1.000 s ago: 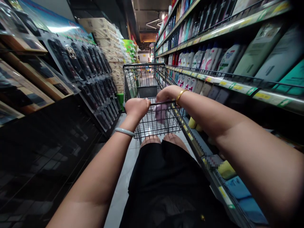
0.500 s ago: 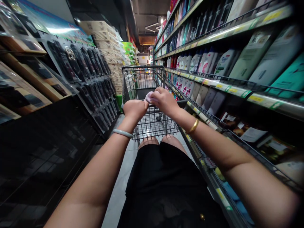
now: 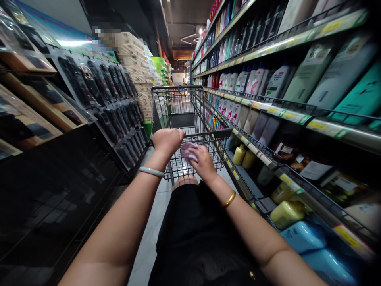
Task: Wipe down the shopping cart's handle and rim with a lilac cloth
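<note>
My left hand (image 3: 167, 141) is wrapped round the left part of the handle of a black wire shopping cart (image 3: 222, 133). In my right hand (image 3: 204, 163) is a crumpled light-purple cloth (image 3: 188, 152), pinched between thumb and fingers. That hand is just below the handle, on the near side of the cart, and seems apart from it. Through the wire mesh I see the floor and no goods in the part of the basket that shows. A pale bangle is on my left wrist and a gold one on my right.
Shelves of shampoo bottles (image 3: 276, 81) run close along the right, with blue bottles (image 3: 303, 236) low down. On the left hang packaged dark utensils (image 3: 104, 85) above a black panel (image 3: 44, 198). Farther on are stacked boxes (image 3: 135, 59). The aisle continues ahead between them.
My right hand has moved down and toward me from the handle, carrying the cloth with it. My left hand keeps its place on the handle.
</note>
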Available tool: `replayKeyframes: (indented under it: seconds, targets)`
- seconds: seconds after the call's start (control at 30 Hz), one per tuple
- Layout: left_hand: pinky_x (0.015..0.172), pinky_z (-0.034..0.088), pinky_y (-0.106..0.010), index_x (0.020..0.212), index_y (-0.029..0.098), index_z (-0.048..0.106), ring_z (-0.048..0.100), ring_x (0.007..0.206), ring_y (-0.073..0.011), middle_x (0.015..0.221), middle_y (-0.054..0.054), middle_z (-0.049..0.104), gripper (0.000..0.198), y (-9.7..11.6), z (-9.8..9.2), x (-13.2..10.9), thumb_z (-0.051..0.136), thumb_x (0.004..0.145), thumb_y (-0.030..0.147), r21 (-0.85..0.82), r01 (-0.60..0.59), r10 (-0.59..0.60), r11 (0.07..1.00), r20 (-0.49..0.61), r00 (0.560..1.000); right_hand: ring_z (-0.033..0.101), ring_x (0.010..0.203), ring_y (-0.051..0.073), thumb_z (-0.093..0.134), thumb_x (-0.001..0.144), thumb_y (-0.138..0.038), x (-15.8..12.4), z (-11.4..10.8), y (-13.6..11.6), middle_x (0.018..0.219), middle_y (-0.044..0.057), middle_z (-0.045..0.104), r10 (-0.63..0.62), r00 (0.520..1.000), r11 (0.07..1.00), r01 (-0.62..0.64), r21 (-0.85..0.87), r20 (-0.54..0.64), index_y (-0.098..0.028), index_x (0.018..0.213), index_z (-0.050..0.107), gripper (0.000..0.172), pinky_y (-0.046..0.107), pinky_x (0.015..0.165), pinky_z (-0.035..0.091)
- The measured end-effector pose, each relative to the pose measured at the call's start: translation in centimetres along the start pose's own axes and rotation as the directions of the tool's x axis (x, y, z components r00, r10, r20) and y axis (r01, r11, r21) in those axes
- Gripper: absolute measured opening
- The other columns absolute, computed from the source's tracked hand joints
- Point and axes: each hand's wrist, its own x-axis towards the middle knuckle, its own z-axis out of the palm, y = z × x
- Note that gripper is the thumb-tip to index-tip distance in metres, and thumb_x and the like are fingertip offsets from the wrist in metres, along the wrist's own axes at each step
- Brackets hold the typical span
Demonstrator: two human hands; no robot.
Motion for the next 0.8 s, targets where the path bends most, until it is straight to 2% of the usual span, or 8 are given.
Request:
replayKeyframes:
  seconds: [0.13,0.2,0.3,0.43,0.57,0.67,0.73,0.8]
  targets:
    - [0.068,0.047,-0.038,0.098,0.006,0.081,0.073,0.09,-0.0378,0.088,-0.025,0.075,0.067,0.1,-0.4,-0.1,0.021,0.1,0.036,0.013,-0.019,0.018,1.0,0.041,0.999,0.057,0.129,0.021,0.053,0.099,-0.03,2.7,-2.2,-2.4,0.133,0.011,0.059,-0.083,0.983,0.995,0.091,0.042,-0.166,-0.027,0.135,0.066,0.039,0.032,0.114,0.047]
    - [0.068,0.046,-0.038,0.096,0.007,0.081,0.072,0.089,-0.0381,0.088,-0.025,0.075,0.067,0.0,-0.5,-0.2,0.021,0.101,0.036,0.015,-0.022,0.022,1.0,0.056,0.998,0.057,0.127,0.022,0.055,0.098,-0.03,3.1,-1.8,-2.8,0.133,0.012,0.059,-0.098,0.977,0.994,0.104,0.021,-0.189,-0.026,0.137,0.065,0.04,0.032,0.113,0.048]
    - [0.067,0.044,-0.039,0.096,0.006,0.081,0.072,0.089,-0.0376,0.089,-0.025,0.075,0.069,-0.2,-0.1,-0.3,0.02,0.102,0.038,0.0,-0.015,0.015,1.0,-0.004,1.0,0.056,0.124,0.025,0.056,0.097,-0.027,1.7,0.9,-1.4,0.131,0.012,0.059,-0.085,0.983,0.996,0.084,-0.009,-0.165,-0.026,0.131,0.07,0.037,0.036,0.111,0.049]
    - [0.074,0.04,-0.043,0.091,0.011,0.08,0.071,0.092,-0.0352,0.093,-0.021,0.077,0.068,-0.5,0.6,-0.9,0.02,0.104,0.04,-0.057,-0.109,0.099,0.992,-0.145,0.984,0.059,0.112,0.026,0.064,0.089,-0.018,-0.7,3.7,1.1,0.12,0.011,0.062,-0.103,0.984,0.992,0.112,0.056,-0.147,-0.023,0.115,0.076,0.029,0.042,0.102,0.054]
    - [0.077,0.035,-0.044,0.087,0.016,0.079,0.069,0.093,-0.0323,0.093,-0.015,0.078,0.061,-0.3,0.8,-1.7,0.026,0.105,0.04,-0.08,-0.113,0.094,0.99,-0.216,0.972,0.059,0.111,0.024,0.064,0.087,-0.012,0.7,1.4,1.1,0.116,0.01,0.058,-0.082,0.934,0.984,0.131,0.12,-0.347,-0.022,0.115,0.076,0.032,0.039,0.101,0.054]
    - [0.076,0.032,-0.044,0.089,0.016,0.079,0.067,0.092,-0.0319,0.094,-0.014,0.077,0.058,-0.1,0.8,-2.0,0.029,0.105,0.039,-0.076,-0.09,0.071,0.993,-0.224,0.972,0.057,0.115,0.024,0.063,0.088,-0.013,2.5,-0.3,0.9,0.12,0.01,0.057,-0.113,0.903,0.985,0.157,0.074,-0.414,-0.025,0.119,0.074,0.035,0.039,0.106,0.051]
    - [0.075,0.03,-0.043,0.089,0.016,0.079,0.067,0.092,-0.0319,0.095,-0.015,0.077,0.057,0.0,0.7,-2.0,0.029,0.105,0.039,-0.085,-0.088,0.068,0.993,-0.218,0.974,0.057,0.116,0.025,0.064,0.088,-0.014,2.4,0.2,1.4,0.121,0.01,0.057,-0.11,0.911,0.989,0.14,0.047,-0.397,-0.026,0.119,0.075,0.035,0.04,0.105,0.051]
    - [0.074,0.029,-0.043,0.088,0.016,0.079,0.066,0.091,-0.0316,0.094,-0.015,0.077,0.057,0.0,0.7,-1.9,0.029,0.105,0.038,-0.094,-0.087,0.065,0.992,-0.211,0.975,0.056,0.114,0.026,0.064,0.088,-0.015,0.9,2.0,2.5,0.121,0.01,0.058,-0.093,0.927,0.993,0.112,0.034,-0.363,-0.027,0.116,0.077,0.033,0.042,0.103,0.053]
